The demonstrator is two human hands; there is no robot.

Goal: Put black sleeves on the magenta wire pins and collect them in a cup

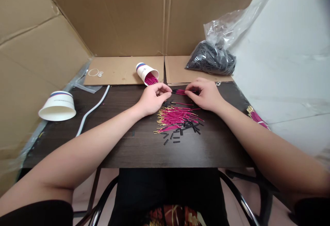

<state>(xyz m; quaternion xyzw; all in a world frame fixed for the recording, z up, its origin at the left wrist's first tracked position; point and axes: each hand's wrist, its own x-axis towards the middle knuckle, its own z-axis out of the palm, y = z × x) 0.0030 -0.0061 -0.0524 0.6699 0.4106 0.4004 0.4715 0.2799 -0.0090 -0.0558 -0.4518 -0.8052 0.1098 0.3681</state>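
A: Where is the small bunch of pink wires [180, 92] held?
B: It is held just past the big pile of wires [172, 117]. It is pinched by the right hand [206, 94], with thumb and fingers closed on the pink part.
A: What is done with the left hand [153, 99]?
B: Its fingertips are brought close together by the black ends [174, 91]. Whether anything is pinched there cannot be told.
A: Will the bunch be heavy?
B: No, it should be felt as very light. The wires look thin and a bit bendy, so they could be bent if squeezed hard. They may be slid apart if held too loosely.
A: Where should it be held?
B: Around the pink middle, softly, so the ends are left free. The little black tubes [176, 137], seen on the near side of the pile, could be rolled away if bumped.
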